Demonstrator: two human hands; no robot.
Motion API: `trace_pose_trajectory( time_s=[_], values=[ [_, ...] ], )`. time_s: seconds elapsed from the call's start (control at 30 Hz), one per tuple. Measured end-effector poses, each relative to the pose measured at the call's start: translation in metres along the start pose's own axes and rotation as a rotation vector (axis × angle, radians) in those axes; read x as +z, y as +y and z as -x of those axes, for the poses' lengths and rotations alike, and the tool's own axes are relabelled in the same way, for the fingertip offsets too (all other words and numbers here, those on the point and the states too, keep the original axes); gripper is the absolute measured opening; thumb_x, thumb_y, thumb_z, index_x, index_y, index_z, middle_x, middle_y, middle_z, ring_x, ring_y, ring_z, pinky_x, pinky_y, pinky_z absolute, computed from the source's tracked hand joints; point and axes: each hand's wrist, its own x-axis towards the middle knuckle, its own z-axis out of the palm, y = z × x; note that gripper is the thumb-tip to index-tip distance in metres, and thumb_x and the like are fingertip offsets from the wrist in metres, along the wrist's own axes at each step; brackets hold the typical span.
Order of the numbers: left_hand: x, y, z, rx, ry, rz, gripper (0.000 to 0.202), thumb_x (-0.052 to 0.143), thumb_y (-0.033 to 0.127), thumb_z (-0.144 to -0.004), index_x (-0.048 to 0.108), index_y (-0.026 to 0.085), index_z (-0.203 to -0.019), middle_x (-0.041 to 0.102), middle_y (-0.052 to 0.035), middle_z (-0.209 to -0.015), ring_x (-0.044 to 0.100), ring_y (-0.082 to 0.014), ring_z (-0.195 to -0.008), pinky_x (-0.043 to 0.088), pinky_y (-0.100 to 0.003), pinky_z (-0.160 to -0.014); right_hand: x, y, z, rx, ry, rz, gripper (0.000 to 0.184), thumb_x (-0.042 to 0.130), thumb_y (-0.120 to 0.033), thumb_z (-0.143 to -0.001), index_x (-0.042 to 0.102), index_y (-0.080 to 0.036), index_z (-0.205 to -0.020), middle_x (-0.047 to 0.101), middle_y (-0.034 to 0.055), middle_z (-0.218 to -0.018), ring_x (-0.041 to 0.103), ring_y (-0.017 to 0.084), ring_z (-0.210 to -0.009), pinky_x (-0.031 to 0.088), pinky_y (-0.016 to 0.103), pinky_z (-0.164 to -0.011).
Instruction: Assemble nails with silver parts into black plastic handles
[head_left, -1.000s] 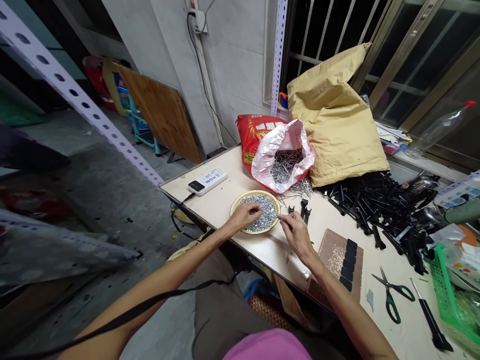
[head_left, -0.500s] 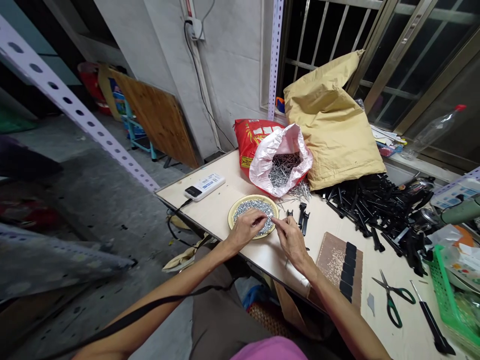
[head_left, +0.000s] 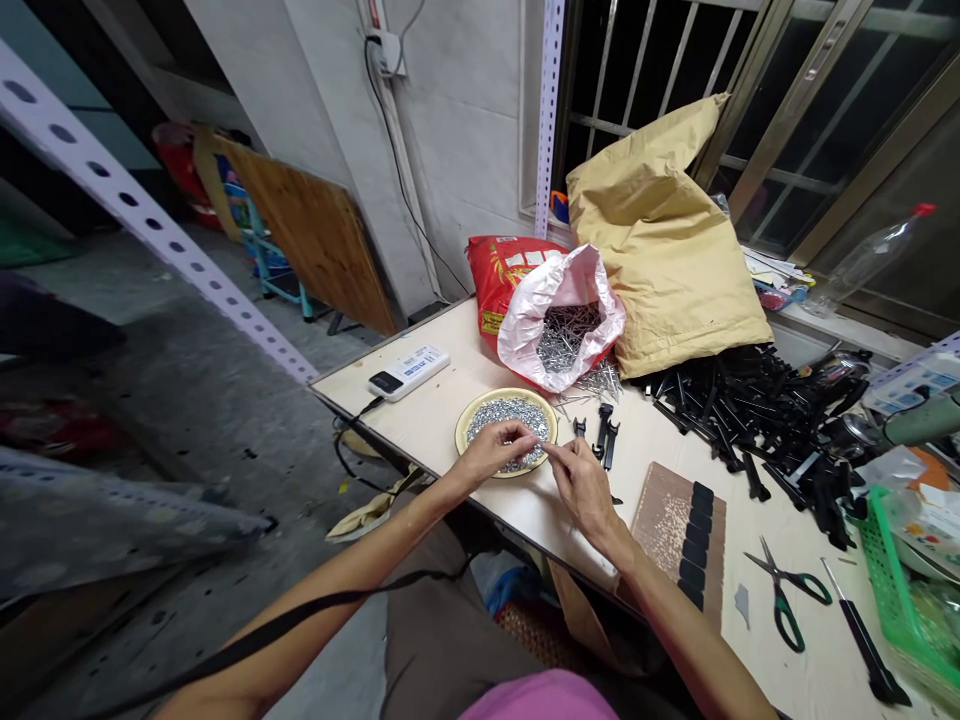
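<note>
My left hand (head_left: 493, 452) hovers over the near side of a yellow plate (head_left: 463, 430), its thumb and fingers pinched together. Small silvery metal pieces (head_left: 506, 411) fill the plate. My right hand (head_left: 581, 480) is just right of the plate's rim, also pinching, with its fingertips pointing at the left fingertips. The two sets of fingertips almost meet. Whatever they hold is too small to name. Beyond the plate, an open red bag with a pinkish-white lining (head_left: 517, 330) holds many thin metal pins (head_left: 566, 345), some spilled at its mouth.
Black plastic parts (head_left: 604, 435) lie right of the plate, with a large heap (head_left: 712, 400) behind. Nearer are a brown board (head_left: 656, 510) with black pads, scissors (head_left: 784, 590), a screwdriver-like tool (head_left: 862, 635) and a green basket (head_left: 892, 580). A power bank (head_left: 409, 372) sits left; a tan sack (head_left: 675, 260) stands behind.
My left hand has shifted very slightly, and its fingertips have come a little closer to those of my right hand. Everything else stays in place.
</note>
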Motion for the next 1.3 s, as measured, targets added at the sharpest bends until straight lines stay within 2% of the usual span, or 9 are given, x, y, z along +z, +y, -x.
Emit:
trace_pose_trajectory(
  time_s=[0.07,0.2,0.3,0.47,0.63,0.8,0.97,1.2,1.3],
  values=[
    [0.001,-0.002,-0.002,-0.115,-0.028,0.163,0.037,0.070,0.051,-0.062,0.058,0.016,-0.063,0.059,0.0019,-0.059,0.051,-0.0093,-0.051,0.045,-0.023,-0.052,-0.001,0.000,0.001,-0.004,0.005,-0.014,0.027,0.044,-0.020,-0.092,0.066,-0.023,-0.106,0.053,0.0033,-0.079,0.057,0.014,-0.070,0.049,0.025,-0.064],
    [0.004,-0.003,-0.003,-0.315,-0.056,0.384,0.039,0.081,0.043,-0.050,0.060,0.014,-0.064,0.062,0.0021,-0.059,0.053,-0.0070,-0.050,0.046,-0.020,-0.052,-0.003,0.001,0.004,0.001,-0.002,-0.016,0.024,0.044,-0.019,-0.091,0.066,-0.021,-0.102,0.056,0.0042,-0.081,0.059,0.015,-0.072,0.049,0.026,-0.067],
    [0.006,-0.001,-0.003,-0.402,-0.056,0.493,0.036,0.083,0.036,-0.052,0.059,0.013,-0.065,0.063,0.0022,-0.058,0.053,-0.0051,-0.047,0.045,-0.017,-0.050,-0.002,0.002,0.005,0.020,0.012,-0.001,0.024,0.044,-0.019,-0.091,0.065,-0.021,-0.101,0.056,0.0045,-0.083,0.059,0.015,-0.073,0.049,0.026,-0.068],
    [0.010,0.004,0.000,-0.478,-0.023,0.665,0.025,0.079,0.025,-0.063,0.058,0.014,-0.068,0.065,0.0019,-0.061,0.057,-0.0048,-0.051,0.050,-0.016,-0.055,0.000,0.001,0.003,0.024,0.067,-0.002,0.024,0.042,-0.020,-0.092,0.064,-0.021,-0.102,0.056,0.0041,-0.081,0.059,0.015,-0.073,0.049,0.026,-0.067],
    [0.015,0.007,0.003,-0.480,0.025,0.681,0.021,0.077,0.021,-0.066,0.058,0.013,-0.068,0.066,0.0014,-0.062,0.059,-0.0057,-0.051,0.054,-0.017,-0.058,0.000,0.001,0.003,0.039,0.095,0.010,0.023,0.043,-0.018,-0.090,0.064,-0.020,-0.100,0.058,0.0047,-0.082,0.059,0.016,-0.073,0.048,0.026,-0.067],
    [0.020,0.005,0.005,-0.409,0.046,0.669,0.031,0.083,0.029,-0.057,0.058,0.013,-0.067,0.068,-0.0007,-0.061,0.061,-0.0081,-0.050,0.056,-0.022,-0.059,-0.002,0.001,0.005,0.070,0.069,0.052,0.018,0.046,-0.020,-0.089,0.063,-0.019,-0.093,0.061,0.0049,-0.085,0.060,0.016,-0.076,0.047,0.025,-0.068],
    [0.027,0.003,0.006,-0.330,0.124,0.701,0.040,0.086,0.036,-0.048,0.058,0.013,-0.065,0.067,-0.0007,-0.059,0.061,-0.0090,-0.052,0.056,-0.023,-0.059,-0.006,-0.005,0.005,0.118,0.047,0.137,0.022,0.042,-0.023,-0.092,0.064,-0.019,-0.093,0.062,0.0052,-0.086,0.061,0.017,-0.075,0.045,0.025,-0.064],
    [0.031,0.005,0.007,-0.294,0.137,0.715,0.045,0.085,0.042,-0.044,0.058,0.013,-0.064,0.066,-0.0001,-0.058,0.060,-0.0090,-0.053,0.055,-0.023,-0.057,0.000,-0.005,0.004,0.133,0.129,0.055,0.015,0.048,-0.023,-0.090,0.062,-0.019,-0.090,0.065,0.0044,-0.084,0.062,0.017,-0.075,0.045,0.025,-0.065],
    [0.036,0.005,0.009,-0.264,0.192,0.681,0.045,0.085,0.044,-0.043,0.059,0.013,-0.063,0.066,0.0004,-0.058,0.060,-0.0088,-0.053,0.054,-0.023,-0.058,0.001,-0.004,0.004,0.121,0.114,0.066,0.015,0.048,-0.023,-0.090,0.062,-0.018,-0.088,0.064,0.0048,-0.083,0.062,0.017,-0.075,0.045,0.025,-0.065]
  ],
)
